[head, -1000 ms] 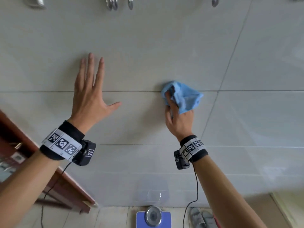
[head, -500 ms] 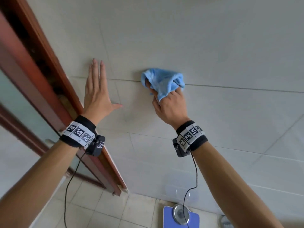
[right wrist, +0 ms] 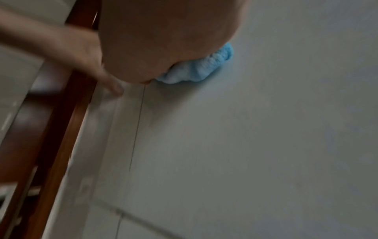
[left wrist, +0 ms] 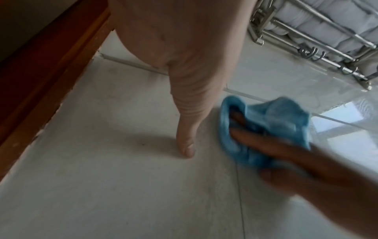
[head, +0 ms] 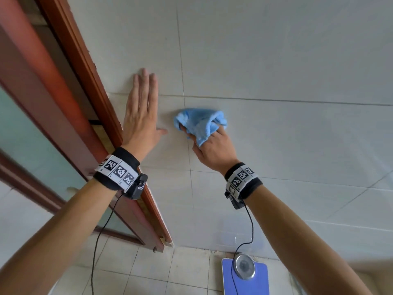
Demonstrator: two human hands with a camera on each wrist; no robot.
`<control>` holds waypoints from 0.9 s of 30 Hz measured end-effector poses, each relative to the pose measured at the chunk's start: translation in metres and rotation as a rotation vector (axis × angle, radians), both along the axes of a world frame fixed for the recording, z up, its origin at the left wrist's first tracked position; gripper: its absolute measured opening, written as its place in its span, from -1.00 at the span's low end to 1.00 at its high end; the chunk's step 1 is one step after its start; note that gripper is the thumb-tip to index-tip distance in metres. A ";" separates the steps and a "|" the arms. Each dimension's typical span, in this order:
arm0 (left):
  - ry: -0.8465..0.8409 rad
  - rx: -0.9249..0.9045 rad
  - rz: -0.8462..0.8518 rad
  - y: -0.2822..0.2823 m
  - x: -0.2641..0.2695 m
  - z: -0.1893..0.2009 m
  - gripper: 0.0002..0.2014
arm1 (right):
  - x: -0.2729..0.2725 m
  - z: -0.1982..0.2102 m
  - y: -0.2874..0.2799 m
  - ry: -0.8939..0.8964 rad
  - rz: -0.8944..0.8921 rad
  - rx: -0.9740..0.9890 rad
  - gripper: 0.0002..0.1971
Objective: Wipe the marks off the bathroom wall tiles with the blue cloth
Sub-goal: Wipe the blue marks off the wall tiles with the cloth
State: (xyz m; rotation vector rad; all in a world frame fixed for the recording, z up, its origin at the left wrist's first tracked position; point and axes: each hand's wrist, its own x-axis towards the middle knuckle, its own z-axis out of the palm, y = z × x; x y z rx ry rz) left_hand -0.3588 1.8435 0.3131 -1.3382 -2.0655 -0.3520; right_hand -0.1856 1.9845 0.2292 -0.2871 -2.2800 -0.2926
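Head view: one blue cloth [head: 201,124], bunched in the grasping right hand [head: 212,152], presses the wall tiles [head: 276,71] at 3 o'clock of the flat, released left hand [head: 141,120]. One door frame [head: 85,81], one blue scale [head: 244,275]; wristband codes unreadable.

Left wrist view: one metal rack [left wrist: 306,40] at 1 o'clock.

Right wrist view: cloth touches tile.

Door frame [head: 89,86] hems left; wall tiles [head: 287,135] open rightward.

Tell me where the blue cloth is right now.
In the head view the cloth is bunched in the right hand, pressed to the wall tiles just right of the left hand.
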 end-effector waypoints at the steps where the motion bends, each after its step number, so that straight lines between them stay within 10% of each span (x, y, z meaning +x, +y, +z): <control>1: 0.010 0.004 -0.008 0.001 -0.002 -0.001 0.54 | -0.003 -0.013 -0.001 -0.046 -0.009 0.046 -0.60; 10: 0.059 0.006 -0.053 0.003 -0.015 -0.006 0.56 | -0.013 -0.094 -0.009 -0.335 0.006 0.240 -0.72; 21: 0.020 -0.019 -0.119 -0.003 -0.019 -0.003 0.57 | -0.045 0.171 -0.013 0.399 -0.236 0.120 -0.53; 27: -0.161 0.144 -0.010 -0.008 -0.027 -0.005 0.61 | -0.065 0.175 -0.017 0.312 -0.212 0.121 -0.55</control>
